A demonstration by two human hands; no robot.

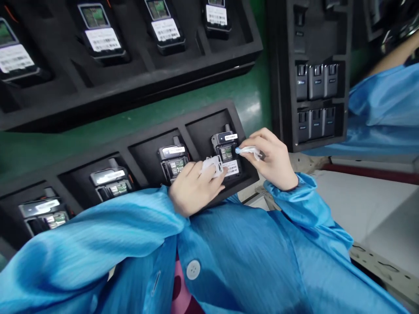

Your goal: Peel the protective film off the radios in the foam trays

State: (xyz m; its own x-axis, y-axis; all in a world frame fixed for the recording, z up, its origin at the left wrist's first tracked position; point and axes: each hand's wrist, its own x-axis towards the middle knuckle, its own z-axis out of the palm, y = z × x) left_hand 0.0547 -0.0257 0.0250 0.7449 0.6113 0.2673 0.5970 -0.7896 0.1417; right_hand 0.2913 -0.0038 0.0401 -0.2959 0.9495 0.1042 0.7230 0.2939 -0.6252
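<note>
My left hand [196,187] rests at the lower edge of a black foam tray, its fingers curled round a thin white crumpled wad [212,166]. It reaches over the lower part of a black handheld radio [225,151] in the rightmost compartment. This radio has a stubby antenna, an exposed green circuit area and a white barcode label [232,167]. At the radio's right side, my right hand [273,159] pinches a crumpled white strip [250,151] with a light blue tip. The tip is close to the radio's open bay; whether it touches I cannot tell.
More radios [173,159] lie in the near foam tray [203,131]. Behind it, a larger black tray [131,87] holds labelled devices [102,39]. On the right, another tray [321,144] holds several dark battery-like packs [316,81]. A co-worker's blue sleeve [386,100] is beyond it.
</note>
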